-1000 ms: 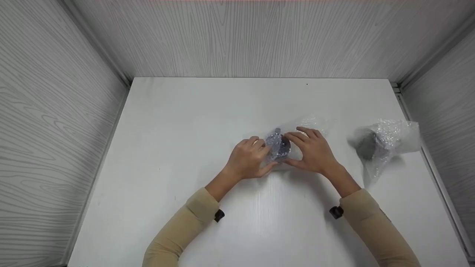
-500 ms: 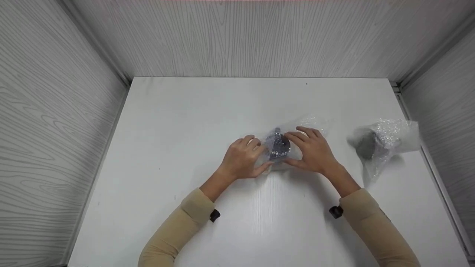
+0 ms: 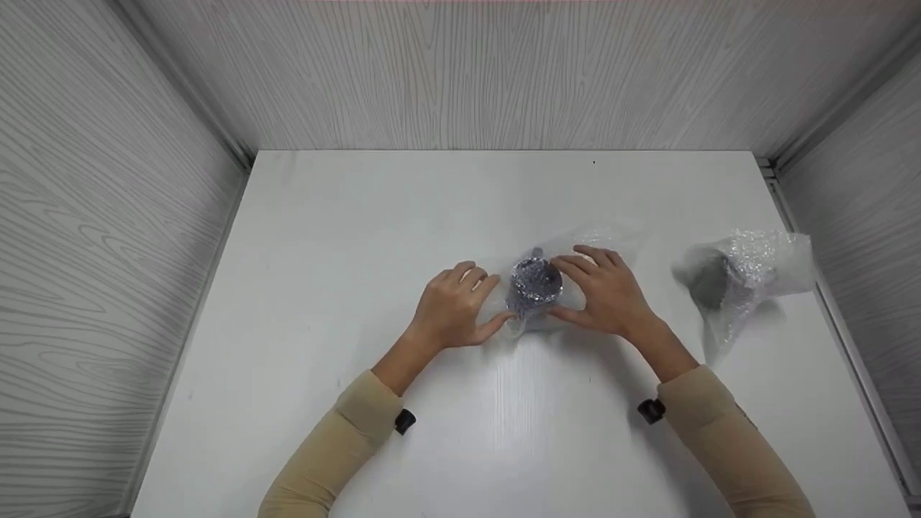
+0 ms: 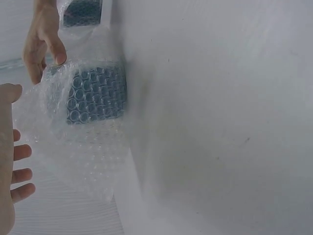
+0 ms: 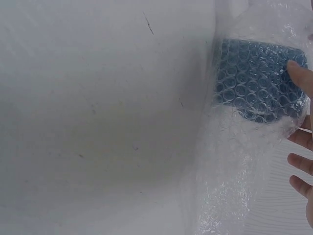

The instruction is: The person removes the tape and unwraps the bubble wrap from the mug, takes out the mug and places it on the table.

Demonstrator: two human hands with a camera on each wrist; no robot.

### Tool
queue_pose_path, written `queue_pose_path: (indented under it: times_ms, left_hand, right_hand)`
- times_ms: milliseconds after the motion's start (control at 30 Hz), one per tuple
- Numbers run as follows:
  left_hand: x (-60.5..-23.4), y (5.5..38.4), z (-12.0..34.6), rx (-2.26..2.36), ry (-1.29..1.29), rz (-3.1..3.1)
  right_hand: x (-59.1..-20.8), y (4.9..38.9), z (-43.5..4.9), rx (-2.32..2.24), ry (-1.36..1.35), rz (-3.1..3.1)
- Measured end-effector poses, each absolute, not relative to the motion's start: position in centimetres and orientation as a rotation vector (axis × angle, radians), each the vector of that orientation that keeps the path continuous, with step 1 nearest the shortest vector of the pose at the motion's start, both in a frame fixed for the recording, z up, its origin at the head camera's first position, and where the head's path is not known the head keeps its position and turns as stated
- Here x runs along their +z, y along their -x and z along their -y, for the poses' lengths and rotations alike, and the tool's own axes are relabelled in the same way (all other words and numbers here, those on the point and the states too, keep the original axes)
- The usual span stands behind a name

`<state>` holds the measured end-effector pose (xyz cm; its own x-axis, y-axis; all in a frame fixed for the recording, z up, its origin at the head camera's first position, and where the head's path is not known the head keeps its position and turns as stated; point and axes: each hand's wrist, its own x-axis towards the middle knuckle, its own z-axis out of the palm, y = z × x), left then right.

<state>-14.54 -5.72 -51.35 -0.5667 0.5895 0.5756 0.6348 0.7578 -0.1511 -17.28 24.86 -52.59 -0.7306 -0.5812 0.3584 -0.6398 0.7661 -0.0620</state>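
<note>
Head | mug [image 3: 536,286] (bubble-wrapped): hdl [image 3: 537,253] faces away, axis prob. vert. | LH [image 3: 452,306] spread | RH [image 3: 606,293] pinching mug

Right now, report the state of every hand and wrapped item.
Central item: dark, inside bubble wrap with loose ends.
Right-side bundle: bubble-wrapped, loose end sticking out, untouched.
Left hand: fingers relaxed, beside the central item; contact unclear.
Right hand: thumb and fingers hold the central item's side.

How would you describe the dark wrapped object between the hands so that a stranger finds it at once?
Find the white table, then the left hand and right hand near its middle. Between them is a dark, round-topped object in clear bubble wrap. Unlike the other wrapped bundle farther to the right, this one is held by the right hand.
</note>
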Motion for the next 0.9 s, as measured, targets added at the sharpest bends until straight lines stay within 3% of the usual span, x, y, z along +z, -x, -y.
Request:
queue_pose_path:
  times_ms: [900]
  left_hand:
    - [-51.7,13.8,8.3,-0.109,0.854,2.296]
  right_hand:
    - [-52.4,17.2,-24.9,0.255,-0.947,2.667]
